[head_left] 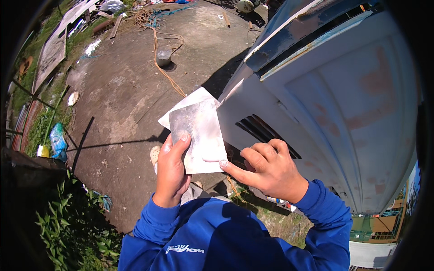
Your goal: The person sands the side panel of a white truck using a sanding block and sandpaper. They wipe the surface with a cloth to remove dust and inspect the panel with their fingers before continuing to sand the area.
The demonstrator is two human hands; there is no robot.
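Note:
My left hand (173,162) grips a flat greyish-white sheet (199,128) with a smudged surface, thumb on top and fingers beneath. A second white sheet (168,118) sticks out behind it at the top and left. Near the lower right corner lies a pale rounded patch (211,159), perhaps a dab of paste. At that corner is the index fingertip of my right hand (266,169), stretched out. Its other fingers are loosely bent with nothing visible in them, and the thumb is hidden. Whitish residue marks both hands.
To the right stands a large white panelled vehicle body (343,108) with reddish-brown patches and a dark slatted vent (266,135). On the concrete ground ahead are a bucket (163,57) and an orange cord (156,40). Leafy plants (72,221) grow at the lower left.

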